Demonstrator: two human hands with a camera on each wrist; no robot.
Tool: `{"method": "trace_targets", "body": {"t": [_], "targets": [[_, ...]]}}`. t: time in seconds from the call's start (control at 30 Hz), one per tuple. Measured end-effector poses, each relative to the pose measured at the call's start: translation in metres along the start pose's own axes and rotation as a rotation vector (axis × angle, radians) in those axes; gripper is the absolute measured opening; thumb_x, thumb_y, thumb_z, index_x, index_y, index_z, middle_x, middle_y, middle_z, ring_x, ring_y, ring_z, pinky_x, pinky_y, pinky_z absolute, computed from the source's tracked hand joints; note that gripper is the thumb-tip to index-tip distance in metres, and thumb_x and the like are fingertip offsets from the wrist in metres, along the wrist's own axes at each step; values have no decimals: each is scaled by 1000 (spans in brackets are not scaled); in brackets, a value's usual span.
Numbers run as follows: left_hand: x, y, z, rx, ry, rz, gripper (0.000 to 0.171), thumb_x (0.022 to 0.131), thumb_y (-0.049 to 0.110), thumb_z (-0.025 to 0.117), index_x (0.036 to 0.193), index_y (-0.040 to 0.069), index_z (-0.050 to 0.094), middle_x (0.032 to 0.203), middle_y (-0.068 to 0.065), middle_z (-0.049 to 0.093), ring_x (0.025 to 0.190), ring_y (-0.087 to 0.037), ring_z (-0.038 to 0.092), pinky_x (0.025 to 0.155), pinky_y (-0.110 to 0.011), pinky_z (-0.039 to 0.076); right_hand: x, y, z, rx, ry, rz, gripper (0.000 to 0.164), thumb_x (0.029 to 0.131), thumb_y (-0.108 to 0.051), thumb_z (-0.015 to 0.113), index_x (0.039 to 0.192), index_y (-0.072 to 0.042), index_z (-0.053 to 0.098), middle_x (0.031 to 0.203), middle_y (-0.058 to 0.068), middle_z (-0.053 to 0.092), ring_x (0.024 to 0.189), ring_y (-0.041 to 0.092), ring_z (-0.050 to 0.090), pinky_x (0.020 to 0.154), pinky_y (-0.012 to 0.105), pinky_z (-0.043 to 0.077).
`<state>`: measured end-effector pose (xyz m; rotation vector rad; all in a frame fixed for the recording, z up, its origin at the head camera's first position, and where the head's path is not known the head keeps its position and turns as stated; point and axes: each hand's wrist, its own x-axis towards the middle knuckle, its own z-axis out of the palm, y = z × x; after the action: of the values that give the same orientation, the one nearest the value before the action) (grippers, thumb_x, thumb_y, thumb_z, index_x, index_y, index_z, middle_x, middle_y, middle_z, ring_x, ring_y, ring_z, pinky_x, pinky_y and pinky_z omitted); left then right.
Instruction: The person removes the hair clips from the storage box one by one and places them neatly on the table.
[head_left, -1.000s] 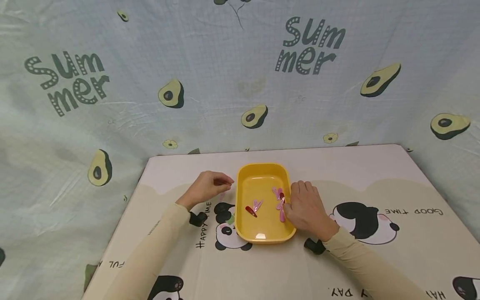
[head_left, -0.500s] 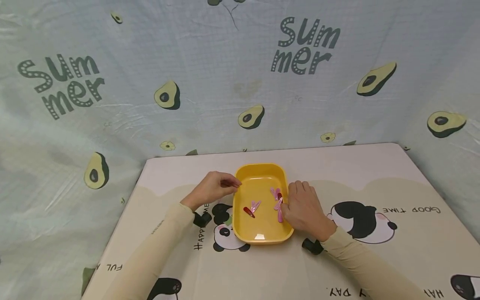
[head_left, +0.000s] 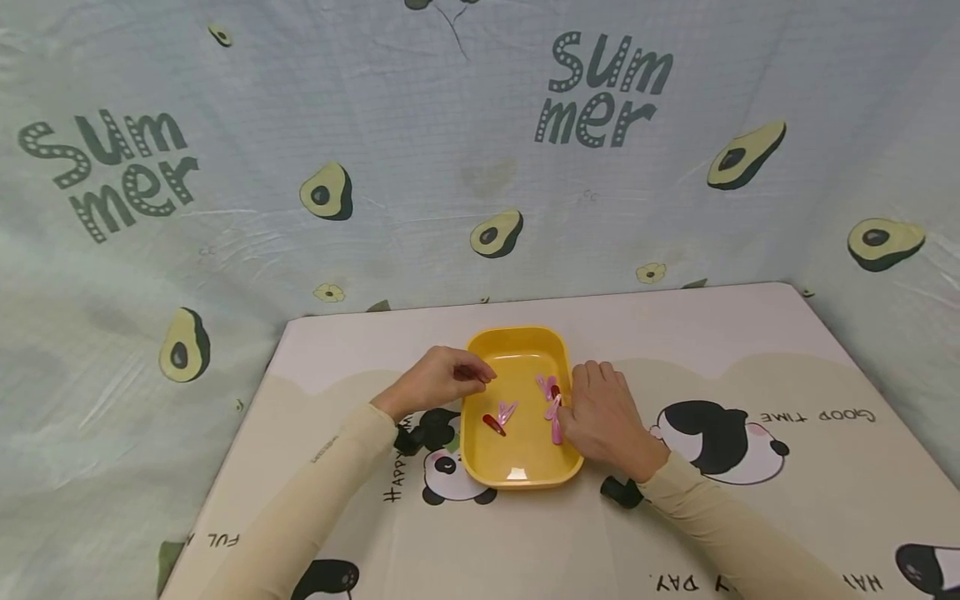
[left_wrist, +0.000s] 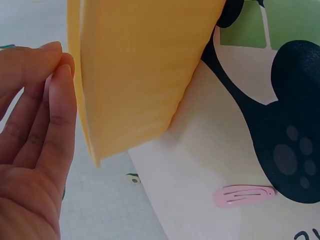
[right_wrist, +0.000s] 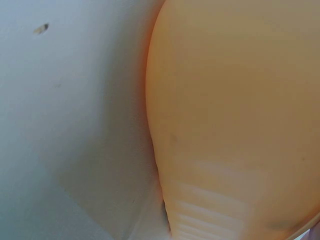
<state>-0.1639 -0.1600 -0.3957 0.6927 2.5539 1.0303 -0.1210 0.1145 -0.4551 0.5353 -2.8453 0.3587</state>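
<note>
A yellow plastic tray (head_left: 517, 467) lies in the middle of the table in the head view. Inside it, a red snap hair clip (head_left: 493, 425) and a pink one (head_left: 507, 412) lie at the left, with several pink and red hair clips (head_left: 556, 429) along the right side. My right hand (head_left: 609, 417) grips the tray's right rim, thumb on the inner side. At the left rim is my left hand (head_left: 437, 382), thumb and fingertips together reaching just over the edge; I cannot tell whether they pinch something. The left wrist view shows another pink hair clip (left_wrist: 245, 195) on the table.
A pale tablecloth (head_left: 555, 542) printed with pandas and lettering covers the table. Behind it and along the sides hangs a light cloth (head_left: 420, 125) with avocado prints. In the right wrist view, the tray's outer wall (right_wrist: 235, 110) fills much of the picture.
My left hand has moved right, from beside the tray to over its left rim. The right hand keeps its grip on the tray. The whole head view has shifted slightly.
</note>
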Motion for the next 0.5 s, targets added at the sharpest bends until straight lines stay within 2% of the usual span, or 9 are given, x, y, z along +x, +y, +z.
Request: {"method": "trace_targets", "body": {"t": [0.5], "targets": [[16, 2, 5, 83, -140, 58, 21, 95, 4, 72, 115, 4, 76, 111, -12, 77, 90, -12, 68, 89, -25, 61, 1, 1, 0, -3, 15, -22, 27, 88, -24, 61, 96, -1, 51, 83, 8, 40, 82, 26, 37, 75, 36, 31]]}}
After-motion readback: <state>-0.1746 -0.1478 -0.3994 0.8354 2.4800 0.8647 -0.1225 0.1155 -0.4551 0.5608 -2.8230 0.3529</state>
